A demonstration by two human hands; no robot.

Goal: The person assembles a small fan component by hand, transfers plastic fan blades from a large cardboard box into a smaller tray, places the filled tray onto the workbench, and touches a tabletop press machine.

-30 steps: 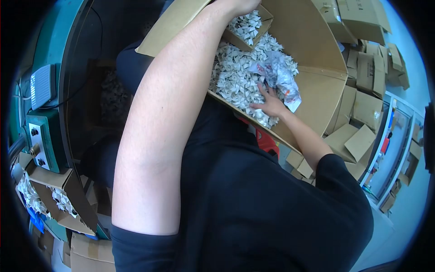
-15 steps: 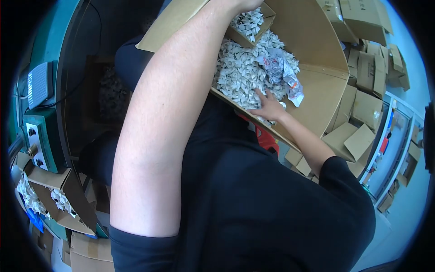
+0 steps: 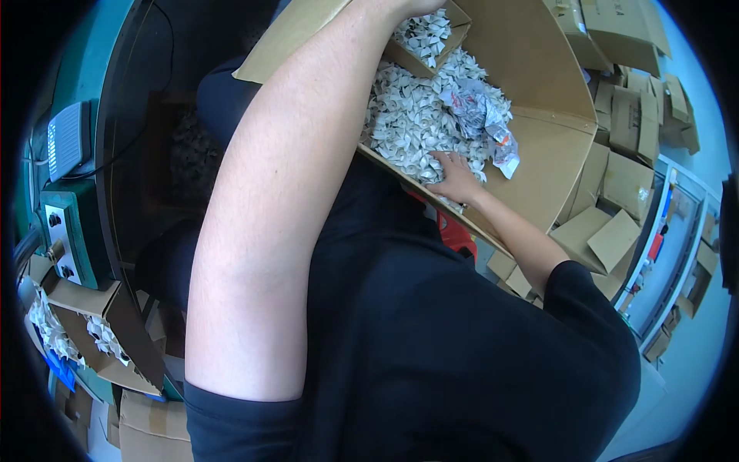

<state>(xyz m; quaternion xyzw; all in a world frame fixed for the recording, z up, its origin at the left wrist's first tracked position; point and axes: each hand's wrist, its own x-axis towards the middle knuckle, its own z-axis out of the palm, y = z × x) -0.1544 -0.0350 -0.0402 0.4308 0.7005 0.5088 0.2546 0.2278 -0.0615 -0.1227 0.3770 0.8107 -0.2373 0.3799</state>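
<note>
A large cardboard box (image 3: 539,162) holds a heap of small white folded pieces (image 3: 408,115). My right hand (image 3: 458,183) rests palm down on the heap near the box's front wall, fingers apart and their tips among the pieces. Beside it lies a crumpled clear plastic bag (image 3: 481,115) with red and blue print. A smaller cardboard box (image 3: 454,42), also with white pieces in it, sits at the top of the big box. My left hand (image 3: 419,6) is at this smaller box, cut off by the top edge of the view, its fingers hidden.
Many cardboard boxes (image 3: 627,181) are piled at the right, next to a metal-framed shelf (image 3: 670,246). A green control box (image 3: 77,239) and a grey pedal (image 3: 69,142) with cables are at the left. Below them stands an open carton (image 3: 138,339) with white pieces. Something red (image 3: 456,235) shows under the big box.
My right hand has moved slightly left, away from the plastic bag, and its fingers have drawn in somewhat. The bag has shifted a little to the right. My left hand has barely moved.
</note>
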